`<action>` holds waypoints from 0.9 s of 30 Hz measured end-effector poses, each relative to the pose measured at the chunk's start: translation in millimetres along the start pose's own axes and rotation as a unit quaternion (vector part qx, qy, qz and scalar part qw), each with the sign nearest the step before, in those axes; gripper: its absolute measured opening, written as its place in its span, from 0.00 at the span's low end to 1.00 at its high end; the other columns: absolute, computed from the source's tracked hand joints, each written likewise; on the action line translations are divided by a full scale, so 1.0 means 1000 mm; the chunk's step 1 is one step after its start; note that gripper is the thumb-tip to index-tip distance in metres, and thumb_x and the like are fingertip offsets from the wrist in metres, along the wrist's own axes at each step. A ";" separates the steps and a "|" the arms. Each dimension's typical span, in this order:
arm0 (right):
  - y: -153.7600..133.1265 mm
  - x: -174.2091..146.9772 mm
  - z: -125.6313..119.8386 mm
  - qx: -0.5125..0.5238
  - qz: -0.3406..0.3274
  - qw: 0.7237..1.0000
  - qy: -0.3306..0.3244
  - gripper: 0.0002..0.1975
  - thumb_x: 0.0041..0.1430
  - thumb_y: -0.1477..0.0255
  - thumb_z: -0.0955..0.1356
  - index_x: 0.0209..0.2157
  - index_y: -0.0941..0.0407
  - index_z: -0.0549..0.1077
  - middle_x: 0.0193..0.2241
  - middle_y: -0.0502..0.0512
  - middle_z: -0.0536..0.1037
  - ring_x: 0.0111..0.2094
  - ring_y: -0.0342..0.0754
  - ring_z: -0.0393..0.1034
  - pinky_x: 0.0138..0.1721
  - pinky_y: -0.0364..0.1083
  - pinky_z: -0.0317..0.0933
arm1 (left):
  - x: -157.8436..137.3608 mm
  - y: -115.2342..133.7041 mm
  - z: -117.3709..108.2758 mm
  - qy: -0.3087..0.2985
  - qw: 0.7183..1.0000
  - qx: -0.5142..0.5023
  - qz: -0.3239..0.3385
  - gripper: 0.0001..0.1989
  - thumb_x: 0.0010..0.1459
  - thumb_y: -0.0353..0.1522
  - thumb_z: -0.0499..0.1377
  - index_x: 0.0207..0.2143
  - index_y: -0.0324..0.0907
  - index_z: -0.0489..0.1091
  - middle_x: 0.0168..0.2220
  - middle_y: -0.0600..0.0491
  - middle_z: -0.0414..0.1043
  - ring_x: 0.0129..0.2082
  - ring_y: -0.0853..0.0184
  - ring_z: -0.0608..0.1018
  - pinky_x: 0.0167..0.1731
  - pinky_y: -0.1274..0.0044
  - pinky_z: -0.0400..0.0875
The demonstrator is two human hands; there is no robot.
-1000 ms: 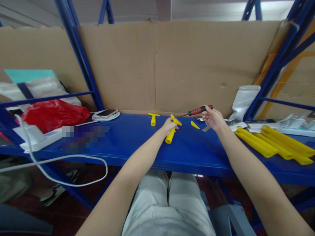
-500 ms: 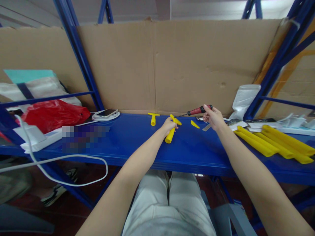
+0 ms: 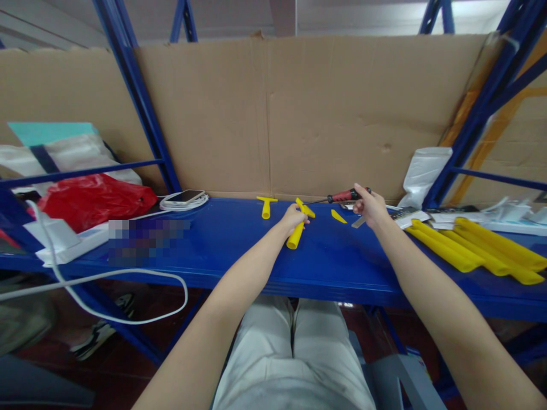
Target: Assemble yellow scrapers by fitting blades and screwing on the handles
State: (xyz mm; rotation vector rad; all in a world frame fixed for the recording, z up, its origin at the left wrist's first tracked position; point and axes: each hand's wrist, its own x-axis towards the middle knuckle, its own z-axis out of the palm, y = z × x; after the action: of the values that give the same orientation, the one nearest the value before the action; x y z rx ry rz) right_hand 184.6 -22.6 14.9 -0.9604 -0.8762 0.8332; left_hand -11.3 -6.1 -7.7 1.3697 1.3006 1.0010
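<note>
My left hand (image 3: 293, 218) is closed round a yellow T-shaped tube piece (image 3: 294, 239), its crossbar pointing away from me. In my right hand (image 3: 371, 206) is a screwdriver (image 3: 342, 196) with a red and black handle. Its thin shaft runs left to the crossbar of the held piece; whether the tip touches it is too small to tell. A second yellow T-shaped piece (image 3: 266, 209) stands to the left on the blue table (image 3: 239, 245). Between my hands lies a small flat yellow piece (image 3: 338, 216). Beneath my right hand is a metal strip (image 3: 358, 222).
Several long yellow tubes (image 3: 470, 250) lie at the right. A phone (image 3: 186, 197) rests on a coiled white cable at the back left, near a red plastic bag (image 3: 98, 196) and a white power strip (image 3: 85, 242). A cardboard wall (image 3: 316, 114) closes off the back.
My right hand has shifted very slightly to the right and down with the screwdriver, whose shaft has drawn back a little. My left hand and the yellow piece have stayed put.
</note>
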 end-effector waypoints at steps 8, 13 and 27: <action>-0.012 -0.010 0.002 -0.011 -0.004 0.996 -0.089 0.19 0.44 0.59 0.73 0.29 0.56 0.65 0.12 0.43 0.67 0.14 0.38 0.63 0.15 0.36 0.57 | 0.000 -0.001 0.000 -0.007 1.000 -0.009 0.011 0.25 0.48 0.16 0.52 0.50 0.37 0.58 0.40 0.46 0.73 0.26 0.72 0.76 0.19 0.83 0.63; -0.008 -0.007 0.003 -0.012 -0.030 0.997 -0.076 0.21 0.42 0.56 0.73 0.28 0.55 0.64 0.11 0.42 0.65 0.12 0.38 0.61 0.14 0.37 0.55 | 0.002 -0.002 0.000 -0.007 1.000 -0.001 0.013 0.25 0.47 0.16 0.53 0.49 0.36 0.59 0.39 0.46 0.74 0.27 0.70 0.77 0.20 0.83 0.63; 0.001 0.003 0.002 0.003 -0.091 0.995 0.044 0.19 0.45 0.58 0.71 0.22 0.55 0.60 0.08 0.39 0.54 0.10 0.37 0.53 0.10 0.38 0.48 | 0.001 -0.003 0.002 -0.004 0.999 -0.022 0.029 0.28 0.45 0.16 0.54 0.50 0.39 0.57 0.41 0.47 0.72 0.27 0.72 0.76 0.19 0.84 0.63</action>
State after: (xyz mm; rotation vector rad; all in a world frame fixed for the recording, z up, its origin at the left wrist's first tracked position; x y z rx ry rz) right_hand 183.6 -18.7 15.5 -0.8907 -0.8694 0.6337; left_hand -10.0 -4.9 -10.9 1.3827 1.2328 1.0559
